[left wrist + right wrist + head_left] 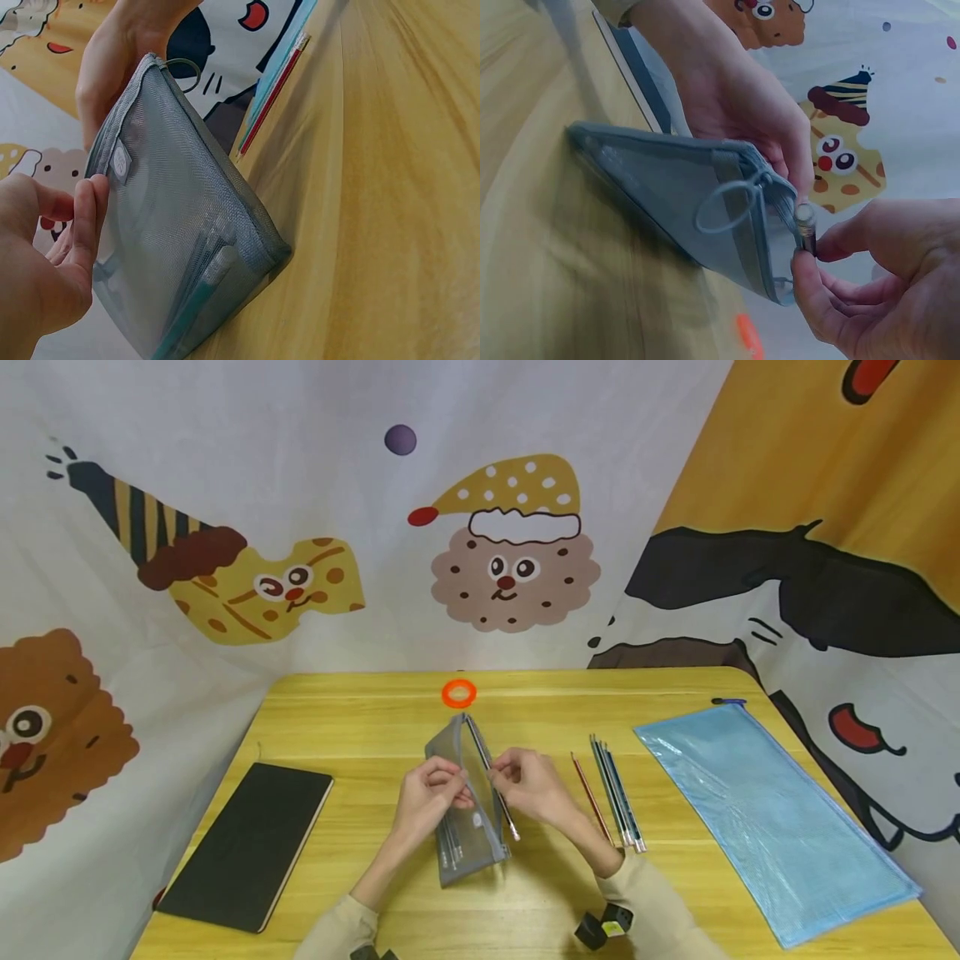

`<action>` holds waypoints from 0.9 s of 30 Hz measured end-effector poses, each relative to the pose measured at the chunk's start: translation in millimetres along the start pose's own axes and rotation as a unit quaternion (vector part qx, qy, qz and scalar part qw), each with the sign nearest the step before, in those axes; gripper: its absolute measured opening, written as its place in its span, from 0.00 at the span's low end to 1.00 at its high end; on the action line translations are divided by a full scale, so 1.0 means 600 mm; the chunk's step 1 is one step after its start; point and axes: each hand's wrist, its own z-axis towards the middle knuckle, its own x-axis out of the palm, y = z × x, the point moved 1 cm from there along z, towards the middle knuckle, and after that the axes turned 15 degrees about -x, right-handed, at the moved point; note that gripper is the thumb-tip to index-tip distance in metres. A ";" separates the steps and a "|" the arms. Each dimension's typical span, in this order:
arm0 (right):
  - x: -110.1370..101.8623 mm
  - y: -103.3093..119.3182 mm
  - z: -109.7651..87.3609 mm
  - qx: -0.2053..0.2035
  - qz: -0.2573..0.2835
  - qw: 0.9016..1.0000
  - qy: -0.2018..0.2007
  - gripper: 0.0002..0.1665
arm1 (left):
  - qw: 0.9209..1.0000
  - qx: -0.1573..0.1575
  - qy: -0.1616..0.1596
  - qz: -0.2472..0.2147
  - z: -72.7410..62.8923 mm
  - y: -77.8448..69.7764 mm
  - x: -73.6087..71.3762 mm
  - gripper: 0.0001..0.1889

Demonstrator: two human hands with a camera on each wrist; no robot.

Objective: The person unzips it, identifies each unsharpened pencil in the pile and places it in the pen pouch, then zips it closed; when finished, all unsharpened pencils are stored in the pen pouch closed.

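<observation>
A grey mesh zip pouch point(471, 847) stands on edge on the table, its zipped mouth facing up and to the right. My left hand point(431, 793) pinches the pouch's rim between thumb and fingers. Between the thumb and fingertips of my right hand point(531, 787) is a pencil point(513, 825), lying along the pouch's mouth, its eraser end toward me. In the right wrist view, the pencil's end point(805, 217) shows right beside the opening. Through the mesh in the left wrist view, long thin writing tools point(196, 296) show inside the pouch.
To the right of the pouch lie a red pencil point(592, 795) and several dark pencils point(619, 797). Farther right is a blue plastic folder point(780, 827), with a small pen-like item point(727, 701) behind it. A black notebook point(247, 847) lies left; an orange ring point(459, 693) lies at the back.
</observation>
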 end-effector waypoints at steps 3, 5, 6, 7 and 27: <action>0.005 0.003 0.000 0.001 -0.002 1.000 0.003 0.07 | 1.000 -0.001 -0.001 0.000 0.000 0.000 0.000 0.05; 0.009 0.004 0.000 -0.001 -0.005 1.000 0.005 0.07 | 1.000 -0.001 -0.001 0.000 0.001 0.000 0.001 0.05; 0.010 0.004 0.001 -0.003 -0.007 1.000 0.005 0.08 | 1.000 -0.003 0.000 0.000 0.001 0.000 0.001 0.05; 0.012 0.004 0.001 -0.005 -0.009 1.000 0.005 0.08 | 1.000 -0.003 0.000 0.001 0.001 -0.001 0.001 0.05; 0.022 0.005 -0.001 -0.008 -0.018 1.000 0.014 0.10 | 1.000 0.002 0.007 0.011 0.000 0.001 0.002 0.06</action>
